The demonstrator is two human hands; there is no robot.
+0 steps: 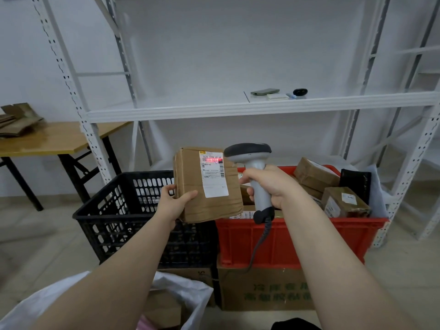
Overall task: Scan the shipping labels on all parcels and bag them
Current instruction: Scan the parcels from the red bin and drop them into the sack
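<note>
The left hand [175,198] grips a brown cardboard parcel [188,179] by its lower corner, above the black slatted plastic crate [123,210]. The right hand [269,186] is wrapped round the grey handheld scanner [247,153], whose red beam crosses the white shipping label [214,184]. Several brown parcels [316,177] wait in the red plastic crate [297,239]. The white plastic bag [188,294] seems to hold at least one, so most of the work likely remains.

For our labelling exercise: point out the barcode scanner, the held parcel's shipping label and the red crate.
barcode scanner [254,166], head view, grey neck
shipping label [213,175], head view, sheet's middle
red crate [285,241], head view, front wall
</note>
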